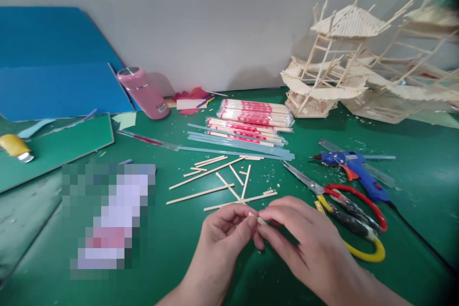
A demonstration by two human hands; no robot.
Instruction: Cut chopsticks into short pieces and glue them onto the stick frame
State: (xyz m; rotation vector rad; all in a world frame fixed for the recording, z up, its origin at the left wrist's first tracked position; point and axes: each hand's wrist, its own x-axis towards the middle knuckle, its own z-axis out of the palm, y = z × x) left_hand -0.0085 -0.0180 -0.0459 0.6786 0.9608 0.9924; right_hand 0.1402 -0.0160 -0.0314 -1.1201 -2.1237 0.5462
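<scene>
Green matting covers my bench under a plain grey wall; my left hand and right hand meet low in the middle, fingertips pinched shut from both sides on one short wooden stick piece, held just above the mat; only a sliver of it shows between my fingers; just beyond the pinch lie loose cut sticks, crossing one another; farther beyond them, wrapped packs of chopsticks and pale blue strips; to the right of my grip, scissors with red and yellow handles sit near my right knuckles, and a blue glue gun lies past them; well beyond on the right stands a stick-built pavilion model; far left, a pink bottle and blue boards. As I judge it, so small a piece could snap or spring out of my fingertips if I press unevenly, and it would be lost among the scattered sticks; my right wrist could also nudge the scissors.
</scene>
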